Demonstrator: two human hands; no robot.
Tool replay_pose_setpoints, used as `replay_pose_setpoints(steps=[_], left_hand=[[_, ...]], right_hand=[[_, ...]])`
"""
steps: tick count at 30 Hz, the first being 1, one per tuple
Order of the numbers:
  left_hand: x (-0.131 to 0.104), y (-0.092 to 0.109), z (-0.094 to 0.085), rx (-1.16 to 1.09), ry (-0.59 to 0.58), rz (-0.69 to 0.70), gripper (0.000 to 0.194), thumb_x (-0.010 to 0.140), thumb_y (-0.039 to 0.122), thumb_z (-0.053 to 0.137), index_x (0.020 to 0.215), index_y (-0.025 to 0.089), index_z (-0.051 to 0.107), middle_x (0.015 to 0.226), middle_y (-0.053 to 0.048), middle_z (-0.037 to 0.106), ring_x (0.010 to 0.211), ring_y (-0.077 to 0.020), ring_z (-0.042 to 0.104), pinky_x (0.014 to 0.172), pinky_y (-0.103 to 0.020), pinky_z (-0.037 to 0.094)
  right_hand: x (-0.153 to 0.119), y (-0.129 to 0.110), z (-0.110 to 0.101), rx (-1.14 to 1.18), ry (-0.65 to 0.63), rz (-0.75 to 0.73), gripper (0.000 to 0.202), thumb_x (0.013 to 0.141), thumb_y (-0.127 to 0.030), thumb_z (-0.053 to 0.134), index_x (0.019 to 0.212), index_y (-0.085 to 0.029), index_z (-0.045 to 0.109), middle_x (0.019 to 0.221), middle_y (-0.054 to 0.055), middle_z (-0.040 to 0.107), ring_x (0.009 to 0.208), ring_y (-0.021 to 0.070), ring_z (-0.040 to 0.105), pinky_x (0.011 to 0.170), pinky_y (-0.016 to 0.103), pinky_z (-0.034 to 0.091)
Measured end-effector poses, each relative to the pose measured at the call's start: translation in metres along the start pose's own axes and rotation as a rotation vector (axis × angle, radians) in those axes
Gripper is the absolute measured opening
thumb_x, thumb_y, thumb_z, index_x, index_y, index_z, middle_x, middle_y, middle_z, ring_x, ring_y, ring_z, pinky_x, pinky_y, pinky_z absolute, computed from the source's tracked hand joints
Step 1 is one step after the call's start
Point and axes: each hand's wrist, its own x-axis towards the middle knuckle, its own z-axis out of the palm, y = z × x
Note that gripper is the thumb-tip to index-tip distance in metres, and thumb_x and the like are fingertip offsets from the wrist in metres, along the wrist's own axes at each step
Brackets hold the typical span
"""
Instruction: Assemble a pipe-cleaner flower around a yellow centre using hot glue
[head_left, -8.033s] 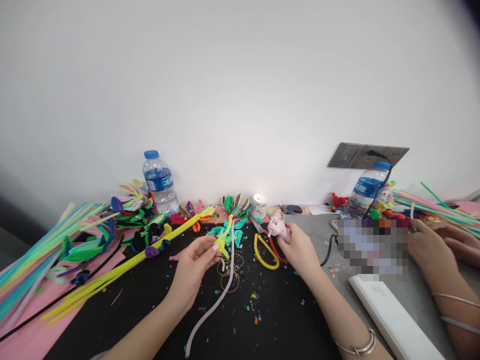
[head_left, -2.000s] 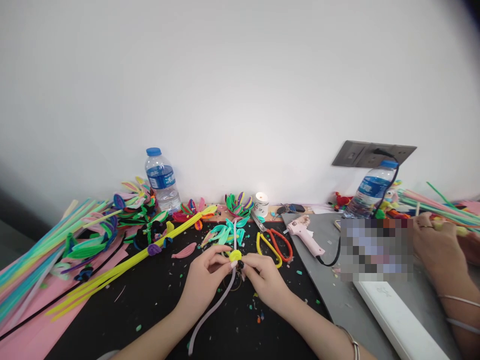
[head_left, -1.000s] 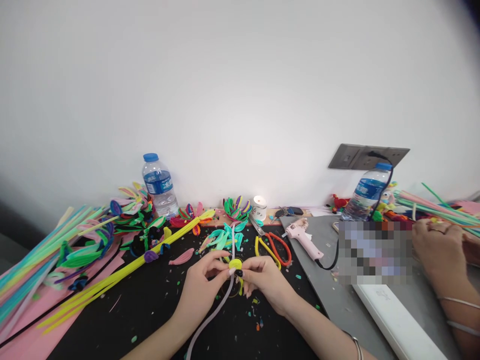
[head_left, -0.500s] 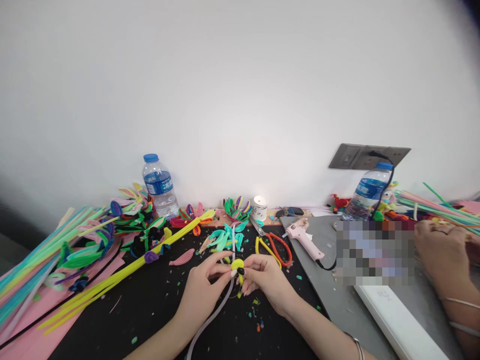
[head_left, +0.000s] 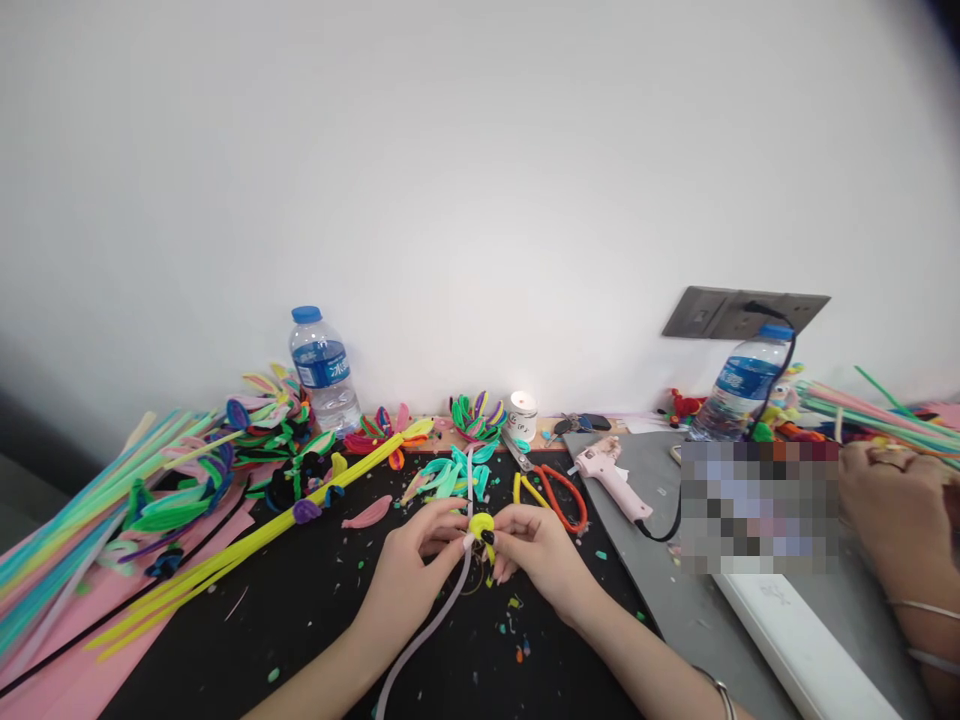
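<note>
Above the black mat, a small yellow fuzzy piece with a black part on its front is pinched between the fingertips of both hands. My left hand closes on its left side, thumb against forefinger. From the right, my right hand grips it with thumb and forefinger, the other fingers curled below. A pale lavender fuzzy stem runs past my left fingertips, and I cannot tell whether they hold it too. Beyond the hands lie a multicoloured pipe-cleaner flower and turquoise fuzzy loops.
Scissors and a pink glue gun lie to the right. Yellow pipe cleaners spread at left. Two water bottles and a white cup stand by the wall. Another person's hand is at far right.
The view has shifted slightly, so most things sit a little further right. Both hands keep pinching the yellow piece, with only slight finger movement.
</note>
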Motion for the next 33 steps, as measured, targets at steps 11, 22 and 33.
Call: replay_pose_setpoints(steps=[11,22,33], left_hand=[[0.0019,-0.0045,-0.0002,-0.040,0.021,0.008,0.026,0.075,0.023,0.060,0.101,0.018,0.058,0.089,-0.006,0.069,0.086,-0.0211,0.066,0.078,-0.034,0.053],[0.0041,0.0010,-0.0033,-0.011,0.061,0.048,0.022,0.078,0.024,0.056,0.098,0.019,0.060,0.062,0.004,0.054,0.060,-0.0143,0.057,0.062,-0.026,0.047],[0.0030,0.0037,-0.0039,0.001,0.032,0.042,0.030,0.084,0.031,0.048,0.110,0.017,0.056,0.058,0.005,0.045,0.052,-0.0128,0.049,0.054,-0.024,0.041]], right_hand=[[-0.0003,-0.0013,-0.0010,-0.030,0.012,-0.007,0.029,0.064,-0.040,0.069,0.069,-0.014,0.059,0.048,-0.003,0.057,0.042,0.0110,0.056,0.045,0.022,0.046],[0.0004,-0.0008,-0.0013,-0.030,0.036,0.002,0.030,0.063,-0.043,0.070,0.068,-0.016,0.058,0.046,-0.004,0.056,0.041,0.0120,0.056,0.045,0.024,0.046],[0.0001,-0.0028,-0.0016,-0.028,0.035,-0.011,0.026,0.064,-0.038,0.069,0.068,-0.016,0.056,0.046,-0.005,0.057,0.040,0.0110,0.055,0.044,0.022,0.045]])
